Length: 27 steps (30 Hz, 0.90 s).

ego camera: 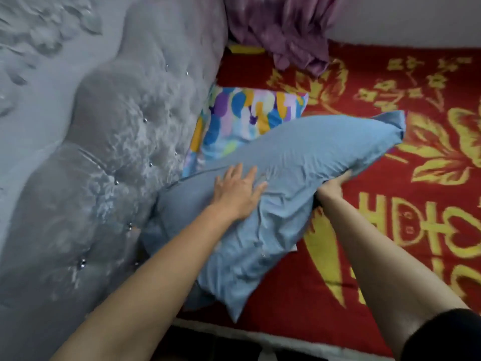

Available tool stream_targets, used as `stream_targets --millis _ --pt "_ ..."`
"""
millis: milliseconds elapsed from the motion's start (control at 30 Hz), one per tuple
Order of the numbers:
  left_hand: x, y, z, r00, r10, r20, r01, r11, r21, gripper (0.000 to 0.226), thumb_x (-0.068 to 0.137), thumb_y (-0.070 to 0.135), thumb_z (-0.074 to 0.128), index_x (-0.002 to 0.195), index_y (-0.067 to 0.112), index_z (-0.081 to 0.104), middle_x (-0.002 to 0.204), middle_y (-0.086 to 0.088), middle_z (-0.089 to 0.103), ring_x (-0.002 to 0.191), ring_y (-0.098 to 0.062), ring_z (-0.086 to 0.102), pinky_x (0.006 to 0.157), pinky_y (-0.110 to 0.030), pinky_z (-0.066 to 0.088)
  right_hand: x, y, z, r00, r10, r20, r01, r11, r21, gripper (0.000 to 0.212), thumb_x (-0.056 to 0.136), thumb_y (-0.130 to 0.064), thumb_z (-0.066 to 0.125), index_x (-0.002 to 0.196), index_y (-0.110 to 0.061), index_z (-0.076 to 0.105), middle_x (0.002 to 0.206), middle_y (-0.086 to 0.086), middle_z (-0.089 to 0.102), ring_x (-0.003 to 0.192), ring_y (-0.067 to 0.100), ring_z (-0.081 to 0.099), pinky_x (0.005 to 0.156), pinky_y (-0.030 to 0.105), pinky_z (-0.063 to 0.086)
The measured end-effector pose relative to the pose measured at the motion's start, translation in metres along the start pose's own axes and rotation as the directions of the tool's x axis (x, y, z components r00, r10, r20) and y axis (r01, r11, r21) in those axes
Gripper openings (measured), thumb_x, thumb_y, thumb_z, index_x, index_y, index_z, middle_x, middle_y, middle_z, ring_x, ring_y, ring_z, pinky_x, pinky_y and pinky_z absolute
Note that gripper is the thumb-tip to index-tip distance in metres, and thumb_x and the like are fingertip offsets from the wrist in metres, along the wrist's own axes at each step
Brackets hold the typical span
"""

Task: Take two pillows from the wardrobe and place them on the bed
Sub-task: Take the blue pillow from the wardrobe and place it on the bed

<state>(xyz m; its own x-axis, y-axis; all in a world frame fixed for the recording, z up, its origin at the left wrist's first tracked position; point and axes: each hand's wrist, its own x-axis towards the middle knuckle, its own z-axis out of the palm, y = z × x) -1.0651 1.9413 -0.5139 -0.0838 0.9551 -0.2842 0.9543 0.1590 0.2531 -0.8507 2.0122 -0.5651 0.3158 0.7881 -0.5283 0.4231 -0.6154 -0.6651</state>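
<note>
Head view, looking down at one corner of a bed. Bed [390, 256] covered by a red blanket [429, 157] with large yellow flower and character patterns; fills the right half of the frame. Grey tufted headboard [109, 142] along the left side, padded, with small shiny studs set into the folds. Blue pillow [281, 162] is the biggest loose item: it lies diagonally across the bed near the headboard, one corner pointing up toward the right, another hanging near the bed's lower edge, its left end pressed against the headboard. Cloth is creased around both hands. Purple crumpled cloth [281, 29] sits at the top of the frame, on the bed beside the headboard's far end. Patterned pillow [247, 118], in blue, purple, yellow and white blotches, lies flat on the blanket against the headboard, partly covered by the blue pillow. Left hand [238, 192] rests palm down on top of the blue pillow, fingers spread apart, pressing the fabric, not gripping. Right hand [334, 185] grips the pillow's right edge, fingers curled under and mostly hidden by the cloth, thumb side up. Dark sleeve [442, 337] visible at the right forearm, lower right corner.
</note>
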Motion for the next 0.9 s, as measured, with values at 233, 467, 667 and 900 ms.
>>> stream_targets --millis 233,467,667,900 --pt "0.027 -0.048 0.093 0.961 -0.194 0.198 0.188 0.981 0.047 0.070 0.096 0.062 0.025 0.154 0.030 0.003 0.163 -0.014 -0.002 0.149 -0.029 -0.001 0.118 -0.057 0.009 -0.012 0.163 0.021 0.931 0.355 -0.083 -0.312 0.893 0.323 0.047 0.095 -0.016 0.053 0.142 -0.015 0.046 0.136 0.015 0.059 0.120 0.034 0.058 0.095 0.032 0.046" --pt "0.067 -0.037 0.145 0.968 -0.250 0.032 0.243 0.960 0.137 0.077 0.096 0.056 0.031 0.154 0.014 0.004 0.161 -0.020 -0.005 0.148 -0.034 -0.005 0.111 -0.068 0.007 0.000 0.181 0.054 0.953 0.301 0.030 -0.301 0.935 0.185 0.083 0.093 -0.051 0.058 0.157 -0.014 0.020 0.160 0.015 0.029 0.148 0.030 0.029 0.122 0.040 0.023" --pt "0.114 -0.061 0.135 0.971 -0.136 -0.197 0.149 0.987 0.056 0.082 0.089 0.070 0.030 0.154 0.025 0.007 0.161 -0.020 0.000 0.149 -0.035 -0.001 0.112 -0.065 -0.001 0.000 0.174 0.091 0.897 0.442 -0.012 -0.437 0.890 0.132 0.101 0.080 -0.079 0.051 0.154 -0.045 -0.008 0.163 0.020 -0.016 0.151 0.041 0.006 0.121 0.051 0.014" --pt "0.138 -0.056 0.139 0.999 0.007 -0.034 -0.002 0.991 0.136 0.053 0.100 0.051 0.030 0.150 0.032 0.028 0.156 -0.014 0.029 0.135 -0.038 0.039 0.105 -0.058 0.035 -0.001 0.199 0.096 0.921 0.384 -0.071 -0.368 0.914 0.170 0.106 0.081 -0.077 0.052 0.156 -0.033 -0.009 0.153 0.024 0.033 0.137 0.040 0.041 0.112 0.044 0.032"
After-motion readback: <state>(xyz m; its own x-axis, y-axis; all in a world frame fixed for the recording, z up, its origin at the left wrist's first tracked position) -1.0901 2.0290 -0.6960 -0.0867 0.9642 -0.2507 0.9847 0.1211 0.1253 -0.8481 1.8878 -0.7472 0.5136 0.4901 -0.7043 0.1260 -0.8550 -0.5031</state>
